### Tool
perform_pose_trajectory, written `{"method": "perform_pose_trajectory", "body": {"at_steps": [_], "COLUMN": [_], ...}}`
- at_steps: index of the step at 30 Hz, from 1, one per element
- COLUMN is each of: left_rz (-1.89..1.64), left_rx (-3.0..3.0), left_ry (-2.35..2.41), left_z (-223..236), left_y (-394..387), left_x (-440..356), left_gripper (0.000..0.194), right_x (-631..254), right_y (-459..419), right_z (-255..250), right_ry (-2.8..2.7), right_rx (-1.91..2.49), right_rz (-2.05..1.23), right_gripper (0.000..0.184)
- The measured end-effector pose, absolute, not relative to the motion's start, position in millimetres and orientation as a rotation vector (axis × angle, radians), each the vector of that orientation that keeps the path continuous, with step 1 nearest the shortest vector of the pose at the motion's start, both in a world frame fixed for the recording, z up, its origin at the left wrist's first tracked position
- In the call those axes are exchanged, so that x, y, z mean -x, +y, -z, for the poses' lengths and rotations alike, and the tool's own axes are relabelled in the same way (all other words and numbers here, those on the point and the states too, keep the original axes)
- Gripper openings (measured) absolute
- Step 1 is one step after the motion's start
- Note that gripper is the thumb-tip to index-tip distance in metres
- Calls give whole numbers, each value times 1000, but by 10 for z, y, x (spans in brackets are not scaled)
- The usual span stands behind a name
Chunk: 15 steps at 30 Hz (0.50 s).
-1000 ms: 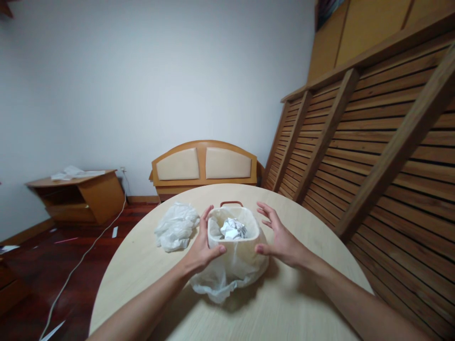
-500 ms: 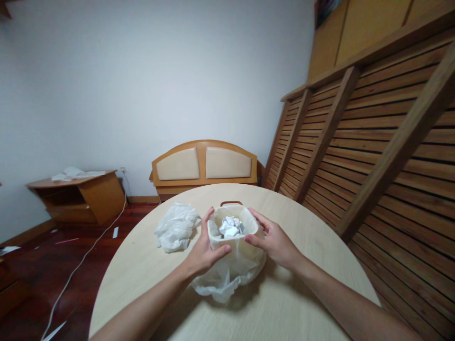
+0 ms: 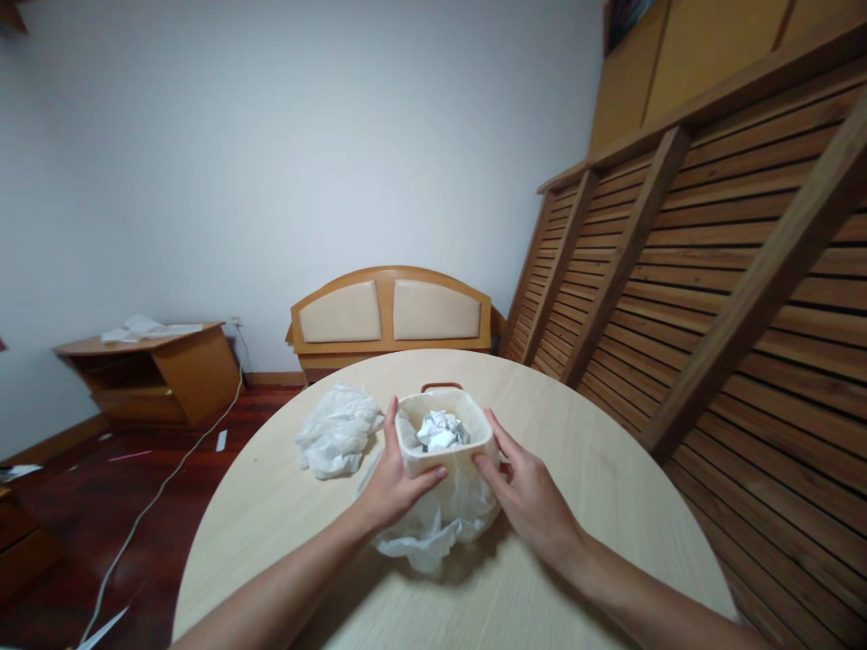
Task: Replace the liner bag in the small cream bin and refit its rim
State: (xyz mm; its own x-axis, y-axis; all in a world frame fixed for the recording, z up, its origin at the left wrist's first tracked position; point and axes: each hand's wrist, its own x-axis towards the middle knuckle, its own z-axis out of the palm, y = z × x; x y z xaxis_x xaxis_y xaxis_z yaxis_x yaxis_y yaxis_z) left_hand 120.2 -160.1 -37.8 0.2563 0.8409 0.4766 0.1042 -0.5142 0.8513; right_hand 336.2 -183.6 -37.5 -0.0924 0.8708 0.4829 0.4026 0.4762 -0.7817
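Observation:
A small cream trash bin [image 3: 414, 463] with a brown handle [image 3: 442, 386] stands on the round table in front of me. Crumpled white paper [image 3: 443, 431] lies inside it. A translucent plastic bag [image 3: 440, 528] lines the bin, folded out over the rim and hanging loosely down the front. My left hand [image 3: 399, 483] grips the bin's left side, thumb across the front and index finger up along the side. On the right corner, my right hand [image 3: 525, 483] holds the rim with the bag, its thumb in front and fingers along the side; some fingertips are hidden.
A crumpled white plastic bag [image 3: 339, 431] lies left of the bin on the pale round table [image 3: 271, 524]. Behind stands a headboard [image 3: 393, 311]. Slatted wooden panels [image 3: 684, 298] lean at right. A low cabinet [image 3: 155, 370] and a cable [image 3: 159, 496] are at left.
My right hand has shifted slightly down and outward along the bin's right rim. My left thumb still lies across the front; the bin has barely moved.

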Motion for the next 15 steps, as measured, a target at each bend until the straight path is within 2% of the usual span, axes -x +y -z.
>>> {"method": "perform_pose_trajectory", "body": {"at_steps": [4,7,11,15], "left_rz": [-1312,-1327,-1323,-1298], "left_rx": [-1807,-1811,-1846,-1957], "left_ry": [846,849,852,861], "left_z": [398,416,466,554], "left_y": [-1627,-1633,-1609,-1567], "left_x": [-1237,-1243,-1206,-1156], "left_gripper": [128,131,137,144], "right_x": [-3366,-3379,-3420,-3416], "right_y": [-1901,-1969,-1938,-1715], "right_z": [610,656,519,453], "right_ry": [-1884,-1955,-1883,-1827], "right_rx": [1054,1022,978,907], "right_rz": [-125,-20,-145,-522], "right_gripper": [75,79,87,124]}}
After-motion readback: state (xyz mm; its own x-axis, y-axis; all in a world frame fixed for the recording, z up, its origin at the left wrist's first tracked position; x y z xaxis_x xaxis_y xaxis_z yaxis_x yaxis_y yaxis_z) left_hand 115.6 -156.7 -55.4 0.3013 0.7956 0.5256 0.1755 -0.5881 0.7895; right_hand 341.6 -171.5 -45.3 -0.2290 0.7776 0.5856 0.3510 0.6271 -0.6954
